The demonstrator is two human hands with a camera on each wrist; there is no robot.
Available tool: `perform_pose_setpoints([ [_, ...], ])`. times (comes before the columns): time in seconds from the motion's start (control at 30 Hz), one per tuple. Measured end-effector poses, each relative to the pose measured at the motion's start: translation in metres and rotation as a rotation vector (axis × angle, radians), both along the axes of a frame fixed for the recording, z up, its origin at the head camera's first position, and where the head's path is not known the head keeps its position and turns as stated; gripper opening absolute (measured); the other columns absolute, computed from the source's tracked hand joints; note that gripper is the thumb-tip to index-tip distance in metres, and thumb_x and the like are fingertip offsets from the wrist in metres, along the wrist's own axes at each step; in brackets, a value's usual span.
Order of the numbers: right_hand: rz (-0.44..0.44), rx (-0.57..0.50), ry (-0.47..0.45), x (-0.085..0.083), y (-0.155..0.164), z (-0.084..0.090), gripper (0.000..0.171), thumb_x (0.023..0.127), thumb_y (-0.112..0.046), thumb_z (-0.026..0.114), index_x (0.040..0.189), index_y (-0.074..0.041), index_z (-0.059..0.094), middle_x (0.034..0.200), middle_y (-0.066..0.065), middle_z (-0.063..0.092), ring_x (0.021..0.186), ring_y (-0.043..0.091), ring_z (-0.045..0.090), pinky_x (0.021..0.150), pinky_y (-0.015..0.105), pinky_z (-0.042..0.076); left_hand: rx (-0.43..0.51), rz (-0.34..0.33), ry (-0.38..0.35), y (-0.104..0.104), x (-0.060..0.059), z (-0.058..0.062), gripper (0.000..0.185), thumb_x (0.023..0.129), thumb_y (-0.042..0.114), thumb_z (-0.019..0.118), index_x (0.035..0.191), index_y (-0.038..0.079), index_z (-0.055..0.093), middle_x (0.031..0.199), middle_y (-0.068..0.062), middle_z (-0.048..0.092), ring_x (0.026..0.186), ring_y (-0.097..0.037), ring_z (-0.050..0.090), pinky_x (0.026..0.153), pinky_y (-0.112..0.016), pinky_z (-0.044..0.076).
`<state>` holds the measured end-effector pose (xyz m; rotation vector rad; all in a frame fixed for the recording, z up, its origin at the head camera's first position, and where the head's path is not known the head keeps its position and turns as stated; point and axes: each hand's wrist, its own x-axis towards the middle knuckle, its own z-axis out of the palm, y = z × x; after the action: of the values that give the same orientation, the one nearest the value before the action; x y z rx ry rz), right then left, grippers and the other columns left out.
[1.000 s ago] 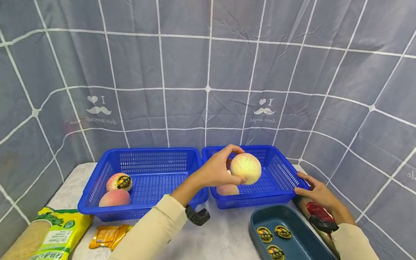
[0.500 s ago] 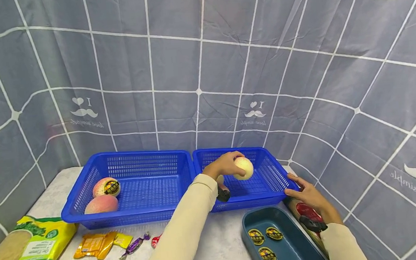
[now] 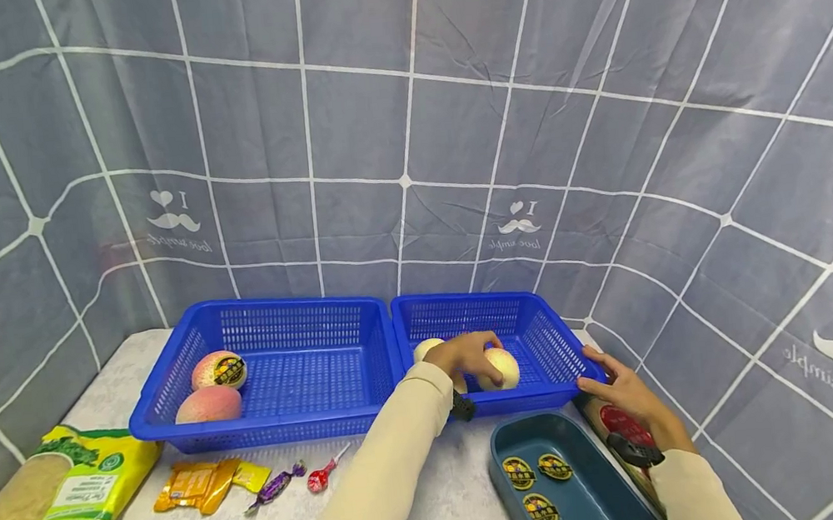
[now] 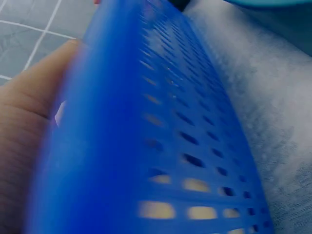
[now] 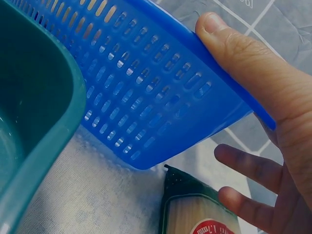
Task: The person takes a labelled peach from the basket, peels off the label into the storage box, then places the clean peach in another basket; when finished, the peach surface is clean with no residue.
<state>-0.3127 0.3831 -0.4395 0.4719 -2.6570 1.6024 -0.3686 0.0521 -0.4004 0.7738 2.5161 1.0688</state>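
Note:
My left hand [image 3: 481, 361] reaches into the right blue basket [image 3: 548, 339] and grips a pale peach [image 3: 504, 369] low near the basket floor. A second peach [image 3: 425, 348] lies just left of it in the same basket. My right hand [image 3: 612, 379] rests at that basket's near right corner, with the thumb [image 5: 219, 29] on the rim of the basket [image 5: 146, 87] and the fingers spread loosely below it. The left wrist view shows only the blurred basket wall [image 4: 146, 146] and part of my hand [image 4: 29, 122]. The left blue basket [image 3: 300, 380] holds two pink peaches [image 3: 219, 369] [image 3: 208, 405].
A teal tray [image 3: 598, 502] with round stickers sits in front of the right basket, and its rim [image 5: 44, 112] shows in the right wrist view. A noodle packet [image 5: 204, 219] lies under my right hand. A yellow bag [image 3: 42, 514], orange sachets [image 3: 197, 485], a purple candy [image 3: 276, 484] and a lollipop [image 3: 324, 476] lie front left.
My left hand has carried the peach from above the right basket's front down into it. The right hand has stayed at the basket's corner.

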Motion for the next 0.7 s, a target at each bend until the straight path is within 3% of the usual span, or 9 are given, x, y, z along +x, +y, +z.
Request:
perform_pose_setpoints([
  [0.1,-0.013,0.017,0.005,0.002,-0.001,0.0,0.065,0.1,-0.007,0.064,0.152,0.01,0.03,0.16,0.031,0.02,0.114,0.01,0.054,0.083,0.039,0.057,-0.069,-0.009,-0.01,-0.001,0.003,-0.005,0.044,0.079,0.017,0.084,0.116,0.019,0.061,0.099,0.001,0.059,0.089,-0.016,0.057,0.076,-0.03,0.049],
  [0.27,-0.014,0.004,0.018,0.002,-0.003,-0.002,0.065,0.099,-0.006,0.065,0.152,0.01,0.031,0.159,0.031,0.022,0.107,0.001,0.055,0.079,0.04,0.057,-0.163,-0.045,-0.03,-0.004,0.004,-0.007,0.04,0.083,0.018,0.082,0.116,0.017,0.06,0.101,0.002,0.056,0.089,-0.015,0.053,0.073,-0.027,0.049],
  [0.37,-0.015,-0.007,0.005,0.002,-0.002,-0.002,0.065,0.099,-0.006,0.064,0.152,0.01,0.03,0.16,0.031,0.02,0.106,0.0,0.055,0.08,0.041,0.057,-0.152,-0.048,-0.061,-0.005,0.002,-0.005,0.043,0.083,0.02,0.084,0.12,0.015,0.061,0.105,0.0,0.058,0.091,-0.015,0.056,0.075,-0.028,0.051],
  [0.53,-0.04,0.012,-0.012,0.006,-0.002,-0.001,0.066,0.1,-0.009,0.064,0.153,0.007,0.03,0.161,0.029,0.021,0.106,0.0,0.054,0.082,0.042,0.057,-0.097,-0.103,-0.059,-0.014,0.002,0.004,0.062,0.081,0.027,0.087,0.134,0.012,0.058,0.125,-0.008,0.061,0.111,-0.022,0.059,0.093,-0.034,0.049],
  [0.7,-0.038,0.05,-0.004,0.009,-0.003,0.002,0.067,0.1,-0.013,0.065,0.154,0.006,0.03,0.161,0.029,0.02,0.118,0.021,0.055,0.084,0.036,0.056,-0.03,-0.178,-0.019,-0.033,0.009,0.017,0.067,0.082,0.03,0.086,0.14,0.017,0.056,0.14,-0.013,0.055,0.127,-0.029,0.053,0.103,-0.039,0.044],
])
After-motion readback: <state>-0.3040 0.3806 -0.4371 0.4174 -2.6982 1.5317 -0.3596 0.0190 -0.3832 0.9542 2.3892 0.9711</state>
